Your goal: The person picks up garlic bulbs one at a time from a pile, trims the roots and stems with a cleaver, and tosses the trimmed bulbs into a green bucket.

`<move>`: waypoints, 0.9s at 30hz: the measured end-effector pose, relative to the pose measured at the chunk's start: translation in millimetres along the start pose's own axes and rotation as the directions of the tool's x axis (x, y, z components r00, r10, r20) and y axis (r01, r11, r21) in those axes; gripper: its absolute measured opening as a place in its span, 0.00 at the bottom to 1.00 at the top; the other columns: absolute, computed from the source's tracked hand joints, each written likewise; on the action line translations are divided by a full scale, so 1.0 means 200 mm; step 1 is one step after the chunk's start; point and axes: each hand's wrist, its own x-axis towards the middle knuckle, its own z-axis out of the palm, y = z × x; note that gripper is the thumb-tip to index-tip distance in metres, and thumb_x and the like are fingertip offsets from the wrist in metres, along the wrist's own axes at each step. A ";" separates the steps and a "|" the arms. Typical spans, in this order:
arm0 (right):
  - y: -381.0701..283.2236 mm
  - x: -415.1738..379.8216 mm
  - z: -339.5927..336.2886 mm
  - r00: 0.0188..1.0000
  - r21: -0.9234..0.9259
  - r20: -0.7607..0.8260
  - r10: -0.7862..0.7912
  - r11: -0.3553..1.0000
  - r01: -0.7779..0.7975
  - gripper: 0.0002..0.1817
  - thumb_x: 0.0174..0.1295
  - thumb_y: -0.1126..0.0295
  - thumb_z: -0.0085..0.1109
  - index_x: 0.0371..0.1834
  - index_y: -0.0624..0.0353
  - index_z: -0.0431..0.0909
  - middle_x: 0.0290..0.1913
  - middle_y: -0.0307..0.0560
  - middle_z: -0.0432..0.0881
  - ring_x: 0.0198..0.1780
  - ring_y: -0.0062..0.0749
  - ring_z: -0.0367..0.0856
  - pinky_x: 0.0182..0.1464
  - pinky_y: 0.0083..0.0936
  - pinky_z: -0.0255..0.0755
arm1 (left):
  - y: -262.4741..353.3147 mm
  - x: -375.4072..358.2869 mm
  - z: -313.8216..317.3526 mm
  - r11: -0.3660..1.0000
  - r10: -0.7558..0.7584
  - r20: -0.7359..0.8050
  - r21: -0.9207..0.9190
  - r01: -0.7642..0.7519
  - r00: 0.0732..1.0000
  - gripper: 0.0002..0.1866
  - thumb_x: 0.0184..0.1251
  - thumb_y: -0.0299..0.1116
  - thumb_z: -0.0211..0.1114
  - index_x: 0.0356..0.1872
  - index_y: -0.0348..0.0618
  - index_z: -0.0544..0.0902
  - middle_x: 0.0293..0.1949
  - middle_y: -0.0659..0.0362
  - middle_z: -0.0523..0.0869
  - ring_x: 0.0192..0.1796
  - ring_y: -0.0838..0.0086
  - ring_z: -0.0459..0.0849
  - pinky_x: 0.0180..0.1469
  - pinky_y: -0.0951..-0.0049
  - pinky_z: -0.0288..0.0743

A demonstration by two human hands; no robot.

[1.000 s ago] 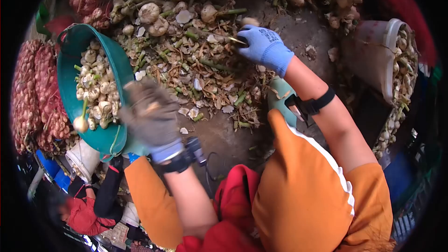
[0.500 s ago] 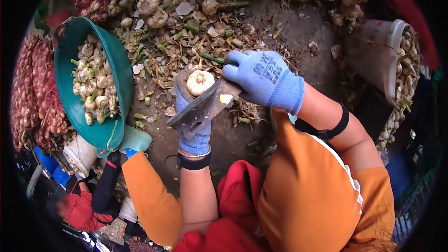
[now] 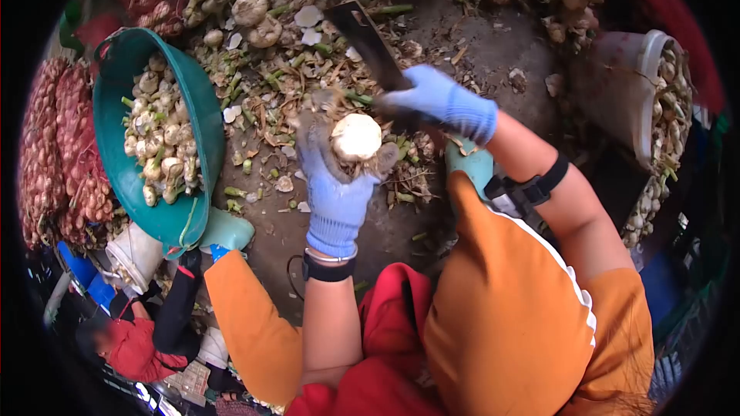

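since half a second ago our right hand (image 3: pixel 435 100) has swung its gripped knife (image 3: pixel 370 42) up, away from the garlic bulb (image 3: pixel 356 137) clasped in our left hand (image 3: pixel 335 181).

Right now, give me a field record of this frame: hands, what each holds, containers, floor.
left hand: blue knit glove, gripping a pale round garlic bulb
right hand: blue knit glove, holding a dark flat cleaver-like blade, raised beyond the bulb
blade contact: apart from the bulb
left container: teal plastic tub, tilted, holding trimmed garlic bulbs
right container: whitish plastic bucket, garlic at its rim
floor: green stalk scraps and papery skins scattered on bare dirt
far edge: heap of untrimmed garlic
left edge: red mesh sacks, filled
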 end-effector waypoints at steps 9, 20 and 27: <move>-0.09 0.05 0.00 0.998 -0.796 0.003 -0.058 0.604 0.038 0.17 0.58 0.55 0.56 0.43 0.53 0.84 0.34 0.54 0.85 0.40 0.50 0.85 0.45 0.40 0.78 | 0.03 0.10 -0.15 0.838 -0.270 -0.048 -0.504 0.210 0.962 0.29 0.59 0.26 0.69 0.61 0.40 0.69 0.49 0.50 0.80 0.44 0.69 0.85 0.40 0.78 0.82; -0.13 0.48 -0.22 0.913 -0.662 -0.217 -0.347 0.739 0.123 0.20 0.56 0.51 0.61 0.45 0.52 0.84 0.47 0.52 0.85 0.47 0.51 0.83 0.51 0.39 0.76 | 0.18 0.30 -0.69 -0.189 0.101 -0.003 -0.982 0.016 0.995 0.32 0.64 0.38 0.70 0.66 0.38 0.68 0.56 0.52 0.81 0.54 0.64 0.84 0.50 0.71 0.86; 0.01 0.39 -0.02 0.994 0.258 -0.044 -0.098 0.960 0.106 0.19 0.59 0.61 0.70 0.44 0.66 0.84 0.39 0.45 0.87 0.39 0.25 0.84 0.42 0.24 0.78 | -0.25 0.19 -0.10 0.711 -0.341 0.041 -0.642 0.286 0.939 0.38 0.65 0.47 0.68 0.71 0.39 0.64 0.58 0.52 0.79 0.57 0.69 0.81 0.59 0.73 0.78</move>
